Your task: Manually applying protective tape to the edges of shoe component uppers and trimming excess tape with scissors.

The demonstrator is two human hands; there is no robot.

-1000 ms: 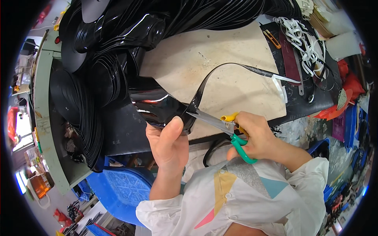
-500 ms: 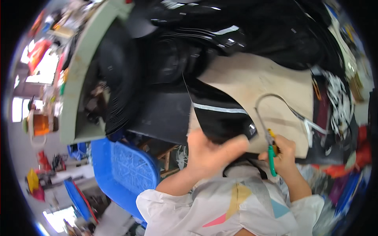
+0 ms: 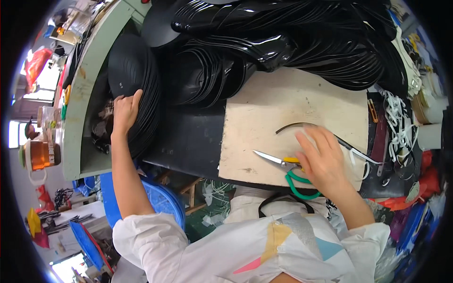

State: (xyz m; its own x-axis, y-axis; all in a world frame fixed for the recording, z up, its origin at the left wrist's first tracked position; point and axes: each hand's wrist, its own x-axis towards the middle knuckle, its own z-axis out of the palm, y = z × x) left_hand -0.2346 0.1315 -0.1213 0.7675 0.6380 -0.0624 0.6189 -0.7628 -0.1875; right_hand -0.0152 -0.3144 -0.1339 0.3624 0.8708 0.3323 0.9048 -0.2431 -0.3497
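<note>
My left hand (image 3: 124,113) is at the lower end of a black, glossy, rounded sheet (image 3: 127,63) on the left pile, its fingers curled at the edge and its thumb raised. Over the pale board (image 3: 250,113), my right hand (image 3: 325,162) has its fingers apart and grips nothing. Beneath and beside it lie scissors (image 3: 270,158) with one green and one yellow handle loop, partly covered by the hand. A thin curved black strip (image 3: 290,126) runs behind the right fingers, its middle hidden.
Overlapping black sheets (image 3: 226,45) line the back of the dark table (image 3: 184,137). Right of the board are white strips (image 3: 401,118) and an orange-handled cutter (image 3: 373,111). A pale green cabinet edge (image 3: 78,122) borders the left; a blue basin (image 3: 165,203) stands below.
The black sheet has left the board, and my left hand has moved left to the pile. My right hand has let go of the scissors, which now lie on the board.
</note>
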